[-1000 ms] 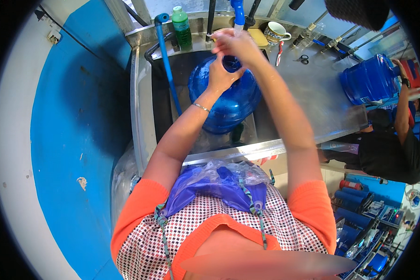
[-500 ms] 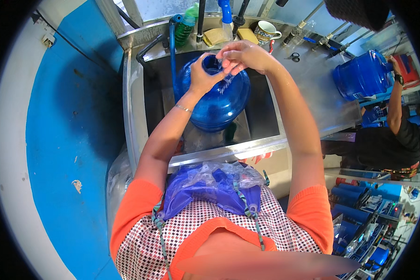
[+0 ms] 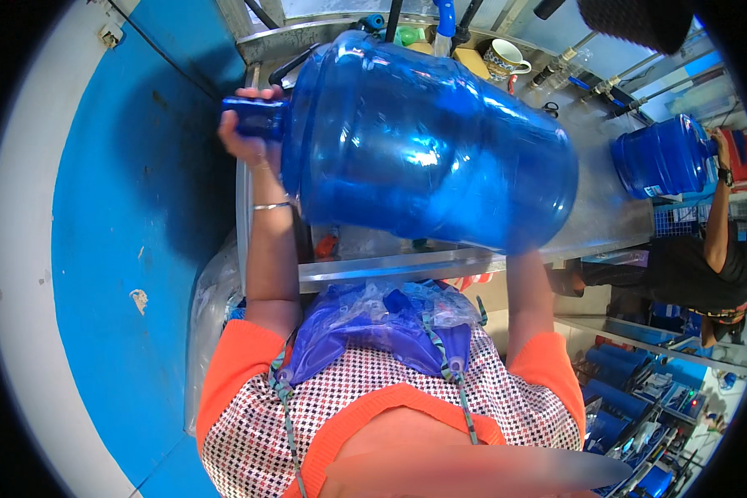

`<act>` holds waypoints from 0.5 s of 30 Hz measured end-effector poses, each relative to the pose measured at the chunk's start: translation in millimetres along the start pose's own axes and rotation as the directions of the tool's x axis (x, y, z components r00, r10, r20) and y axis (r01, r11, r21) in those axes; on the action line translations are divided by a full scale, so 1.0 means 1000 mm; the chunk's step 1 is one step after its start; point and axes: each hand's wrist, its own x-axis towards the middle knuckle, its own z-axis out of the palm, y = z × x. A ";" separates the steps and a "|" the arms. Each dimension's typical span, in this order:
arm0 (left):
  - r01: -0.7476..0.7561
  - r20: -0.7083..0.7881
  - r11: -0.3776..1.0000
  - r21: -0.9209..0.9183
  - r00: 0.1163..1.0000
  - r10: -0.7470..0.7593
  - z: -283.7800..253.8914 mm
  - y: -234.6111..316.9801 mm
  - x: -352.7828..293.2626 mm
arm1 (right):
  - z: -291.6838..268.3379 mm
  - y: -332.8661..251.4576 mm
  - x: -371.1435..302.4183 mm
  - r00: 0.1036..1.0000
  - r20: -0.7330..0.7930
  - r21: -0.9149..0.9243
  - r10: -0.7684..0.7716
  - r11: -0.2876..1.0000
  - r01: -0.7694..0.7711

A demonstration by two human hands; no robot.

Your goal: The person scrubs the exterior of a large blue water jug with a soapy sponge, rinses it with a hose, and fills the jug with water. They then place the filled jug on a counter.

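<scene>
As the jug [image 3: 423, 141] is held sideways, upper ctr. of frame, L hand [image 3: 245, 143] grips its neck [image 3: 261, 119], upper L, prob. to steer; R hand, hidden behind jug, presumably bears wt., grip can't tell.

The left hand [image 3: 242, 143] is gripping the neck of a big blue jug [image 3: 423, 141], which is lying sideways above the sink [image 3: 407, 267] and hiding the right hand. A patterned mug [image 3: 505, 58] is standing behind.
</scene>
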 end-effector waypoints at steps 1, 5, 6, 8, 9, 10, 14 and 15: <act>0.086 -0.108 0.981 -0.174 0.989 -0.106 -0.016 -0.018 -0.001 | -0.004 0.004 -0.009 0.999 0.000 0.036 -0.036 0.999 0.036; 0.694 -0.396 0.720 0.017 0.666 -0.632 -0.070 -0.087 -0.056 | -0.011 -0.034 -0.051 0.966 0.015 0.091 -0.258 0.962 0.256; 0.764 -0.382 0.633 -0.127 0.551 -0.742 -0.077 -0.105 -0.069 | -0.012 -0.053 -0.063 0.945 0.035 0.075 -0.325 0.944 0.322; 0.859 -0.363 0.507 0.068 0.495 -0.789 -0.086 -0.138 -0.092 | -0.012 -0.085 -0.086 0.908 0.100 -0.070 -0.406 0.908 0.413; 0.864 -0.343 0.465 0.193 0.503 -0.793 -0.090 -0.154 -0.094 | -0.009 -0.099 -0.094 0.907 0.110 -0.199 -0.406 0.885 0.420; 0.860 -0.344 0.452 0.236 0.509 -0.789 -0.093 -0.169 -0.096 | -0.008 -0.113 -0.101 0.875 0.214 -0.282 -0.434 0.830 0.481; 0.844 -0.456 0.527 -0.100 0.432 -0.778 -0.105 -0.231 -0.094 | 0.014 -0.145 -0.091 0.912 -0.057 -0.512 -0.406 0.796 0.322; 0.885 -0.525 0.460 0.072 0.425 -0.737 -0.112 -0.244 -0.087 | 0.020 -0.149 -0.083 0.918 -0.102 -0.535 -0.382 0.800 0.273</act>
